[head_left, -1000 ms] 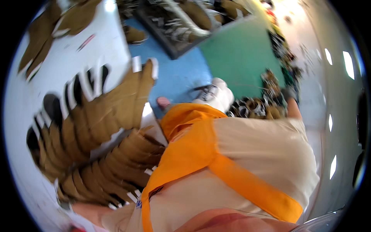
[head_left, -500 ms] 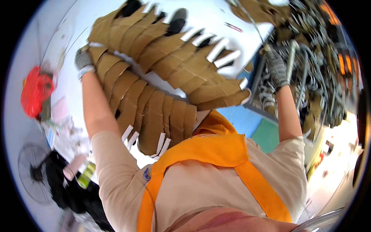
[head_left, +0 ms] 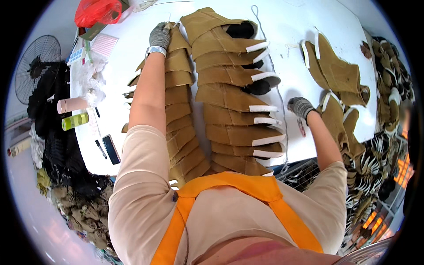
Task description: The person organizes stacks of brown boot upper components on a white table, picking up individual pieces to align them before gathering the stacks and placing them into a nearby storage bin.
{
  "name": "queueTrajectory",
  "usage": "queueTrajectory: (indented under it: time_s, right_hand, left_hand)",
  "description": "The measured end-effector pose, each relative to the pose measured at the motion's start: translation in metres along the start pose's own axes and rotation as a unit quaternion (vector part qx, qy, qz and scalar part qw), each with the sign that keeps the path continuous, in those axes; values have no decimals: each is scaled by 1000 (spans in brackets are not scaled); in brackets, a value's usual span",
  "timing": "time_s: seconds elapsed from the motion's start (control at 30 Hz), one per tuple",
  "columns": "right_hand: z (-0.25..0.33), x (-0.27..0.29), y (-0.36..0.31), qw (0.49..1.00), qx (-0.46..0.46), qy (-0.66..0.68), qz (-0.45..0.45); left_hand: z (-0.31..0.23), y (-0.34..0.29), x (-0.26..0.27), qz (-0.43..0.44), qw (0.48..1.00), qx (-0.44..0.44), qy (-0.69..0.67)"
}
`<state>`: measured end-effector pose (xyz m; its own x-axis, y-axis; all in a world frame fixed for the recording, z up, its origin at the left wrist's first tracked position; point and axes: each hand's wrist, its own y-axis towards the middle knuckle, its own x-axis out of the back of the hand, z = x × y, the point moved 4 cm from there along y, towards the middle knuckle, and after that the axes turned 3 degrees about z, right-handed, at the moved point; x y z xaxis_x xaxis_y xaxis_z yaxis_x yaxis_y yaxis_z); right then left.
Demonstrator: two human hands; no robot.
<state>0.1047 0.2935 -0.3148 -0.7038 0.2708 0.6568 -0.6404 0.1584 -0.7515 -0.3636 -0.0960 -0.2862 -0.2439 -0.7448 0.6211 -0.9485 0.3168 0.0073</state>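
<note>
Two long overlapping rows of brown fabric shoe uppers, a left row point(head_left: 176, 95) and a right row point(head_left: 229, 112), run toward me across the white table. White ribbed strips edge many pieces; dark lining shows in some. My left hand point(head_left: 160, 37), in a grey knit glove, is at the far end of the left row, its fingers closed on the end upper. A grey cord point(head_left: 270, 53) lies along the right row. Near it is my right hand point(head_left: 301, 107), also gloved, with red-handled snips point(head_left: 301, 128) just below it. Its fingertips are blurred and turned away.
More brown uppers point(head_left: 338, 68) lie on the table's right side. Beyond that edge, racks hold many shoe pieces point(head_left: 369, 154). At left are a phone point(head_left: 111, 149), a green bottle point(head_left: 75, 121), a pink cup point(head_left: 72, 105), a red bag point(head_left: 97, 12) and a fan point(head_left: 37, 57).
My view has turned, so the rows now run straight away from me. My right hand has come from over the rack to the table. My left hand stays at the left row's far end.
</note>
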Motion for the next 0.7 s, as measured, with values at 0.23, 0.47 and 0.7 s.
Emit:
queueTrajectory:
  time_s: [0.23,0.47,0.7]
  right_hand:
    - [63,216,64,926,24,-335,-175]
    - [270,332,163,955,203,-22,-215]
    - [307,322,238,972,159,88,-151]
  left_hand:
    - [35,39,-8,89,993,76,10]
    - [38,75,-30,139,976,-59,156]
    - [99,76,-32,41,996,-59,-50]
